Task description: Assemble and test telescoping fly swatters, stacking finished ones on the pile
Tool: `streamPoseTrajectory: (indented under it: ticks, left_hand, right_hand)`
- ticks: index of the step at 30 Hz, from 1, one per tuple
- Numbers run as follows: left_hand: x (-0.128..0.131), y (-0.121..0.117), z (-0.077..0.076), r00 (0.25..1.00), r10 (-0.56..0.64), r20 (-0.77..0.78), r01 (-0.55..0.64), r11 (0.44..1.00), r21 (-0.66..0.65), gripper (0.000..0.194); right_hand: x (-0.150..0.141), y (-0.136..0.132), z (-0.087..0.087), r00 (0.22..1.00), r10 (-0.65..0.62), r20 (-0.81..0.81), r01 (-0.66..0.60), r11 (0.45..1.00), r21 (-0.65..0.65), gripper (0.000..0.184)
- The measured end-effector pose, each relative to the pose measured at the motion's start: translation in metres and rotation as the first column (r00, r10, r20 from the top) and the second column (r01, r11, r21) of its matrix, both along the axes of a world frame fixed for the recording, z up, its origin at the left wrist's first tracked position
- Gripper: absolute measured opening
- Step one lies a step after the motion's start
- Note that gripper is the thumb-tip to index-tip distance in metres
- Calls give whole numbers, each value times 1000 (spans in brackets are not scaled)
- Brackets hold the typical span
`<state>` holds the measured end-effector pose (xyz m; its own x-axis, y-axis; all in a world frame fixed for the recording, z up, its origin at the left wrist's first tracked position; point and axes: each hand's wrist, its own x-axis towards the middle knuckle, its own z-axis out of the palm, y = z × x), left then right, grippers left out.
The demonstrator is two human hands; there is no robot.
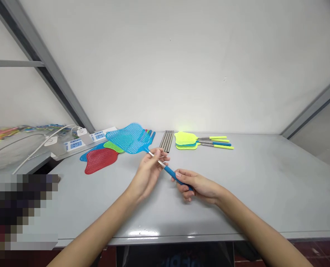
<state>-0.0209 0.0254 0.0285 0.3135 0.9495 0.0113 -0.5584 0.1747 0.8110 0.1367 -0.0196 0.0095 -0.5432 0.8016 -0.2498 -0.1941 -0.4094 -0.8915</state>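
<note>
My left hand [148,172] pinches the steel shaft of a blue plastic fly swatter [126,138], just below its mesh head. My right hand [195,185] wraps the swatter's blue handle grip [176,178] near its end. The head is raised above the table. To its left lie flat red [100,160] and green [113,147] swatter heads. A bundle of steel rods [167,141] lies just beyond my left hand. Yellow-green swatters with metal shafts [186,139] lie further right.
A white power strip [76,145] with a plugged-in charger [84,136] and cables stands at the grey table's [251,185] back left. A pile of colourful swatters [15,133] lies on a surface further left. A pixelated patch [20,218] covers the lower left.
</note>
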Motion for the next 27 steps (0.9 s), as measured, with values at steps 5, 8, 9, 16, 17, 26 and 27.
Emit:
streamPoseTrajectory:
  ticks: [5,8,9,16,17,26,27]
  left_hand:
    - [-14,11,10,939,-175,298,227,963,-149,33]
    - [-13,9,12,911,-201,360,274,948,-164,40]
    - [-12,7,13,906,-204,372,280,947,-161,40]
    - [-2,-2,10,920,-156,360,229,958,-172,37]
    - [-1,-3,8,929,-131,347,207,959,-191,36]
    - [10,-9,-5,983,65,170,-17,963,-270,32]
    - [11,-8,-6,985,90,147,-45,957,-287,32]
  right_hand:
    - [-3,-4,0,989,147,-22,-147,989,-25,28]
    - [-9,-7,-2,923,252,-293,-301,944,-137,24]
    - [-11,-8,-3,888,241,-391,-332,926,-183,22]
    - [-18,-12,-10,828,232,-511,-429,848,-312,14]
    - [-19,-14,-11,855,230,-464,-397,867,-301,16]
    - [-33,-22,-23,978,149,-144,-176,965,-196,28]
    - [-34,-23,-25,982,139,-131,-164,966,-198,28]
